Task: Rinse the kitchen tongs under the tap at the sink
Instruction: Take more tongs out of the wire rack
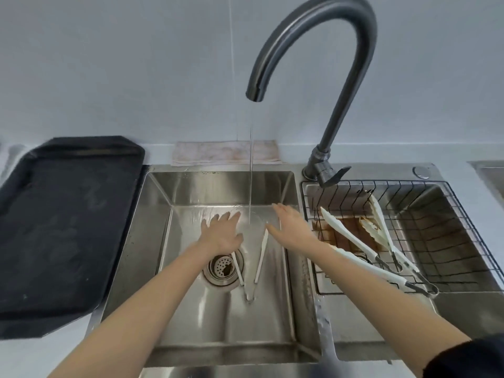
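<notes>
Tap (313, 50) was running; a thin stream (251, 159) fell from the spout into the left basin of the sink (163, 186) and struck the floor near the back wall, where a sheet of water spread outward

One pair of white tongs (260, 257) lay flat on the basin floor, arms splayed in a V, hinge toward the front edge, tips toward the back. The stream landed between the two tips, not plainly on either arm. Drain strainer (222, 267) sat just left of the left arm

Left hand (222, 233) was palm down over the left tip, fingers straight and slightly spread; whether it touched the tongs underneath, I could not tell. Right hand (289, 227) was also flat, fingers extended and close together, hovering just right of the right tip, gripping nothing

Two more white tongs (354, 241) rested in the wire basket (463, 214) set in the right basin, with brown residue beneath them

A dark tray (68, 227) stood on the counter left of the sink; a folded cloth (226, 154) lay behind the back rim

Judgement: rinsing seemed under way but incomplete. Water was on and the tongs were wet in the basin; neither hand held them in the flow. Lifting them into the stream, turning them, and shutting the tap appeared still to do
</notes>
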Tool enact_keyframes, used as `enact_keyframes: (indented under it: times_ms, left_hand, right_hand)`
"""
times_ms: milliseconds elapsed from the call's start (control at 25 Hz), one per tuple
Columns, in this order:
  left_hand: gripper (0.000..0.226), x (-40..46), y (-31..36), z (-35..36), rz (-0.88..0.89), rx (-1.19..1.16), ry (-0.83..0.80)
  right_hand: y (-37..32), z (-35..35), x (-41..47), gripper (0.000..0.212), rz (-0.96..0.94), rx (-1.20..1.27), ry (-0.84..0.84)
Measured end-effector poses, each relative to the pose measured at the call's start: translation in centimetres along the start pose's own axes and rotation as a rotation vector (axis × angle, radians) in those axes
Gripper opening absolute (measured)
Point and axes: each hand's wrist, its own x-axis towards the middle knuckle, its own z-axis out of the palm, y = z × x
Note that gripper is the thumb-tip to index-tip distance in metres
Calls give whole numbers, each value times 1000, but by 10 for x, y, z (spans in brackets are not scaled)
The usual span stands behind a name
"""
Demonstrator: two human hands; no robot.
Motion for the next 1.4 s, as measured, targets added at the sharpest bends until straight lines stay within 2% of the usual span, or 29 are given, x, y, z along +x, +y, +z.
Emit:
enact_keyframes:
  times_ms: [320,760,1040,1240,1400]
  left_hand:
    - [63,-31,71,-31,110,190,134]
    - [61,-15,196,-3,232,253,178]
    - [58,19,225,39,267,315,108]
    - [59,40,229,54,298,311,46]
    - [52,49,227,65,296,247,19]
  right_hand:
    - [36,-61,-46,59,-62,-129,150]
    - [150,-115,-71,53,50,-174,157]
    - [200,-99,-59,56,147,-12,27]
    - [213,-84,-45,55,171,89,98]
    - [215,-78,-40,54,205,132,114]
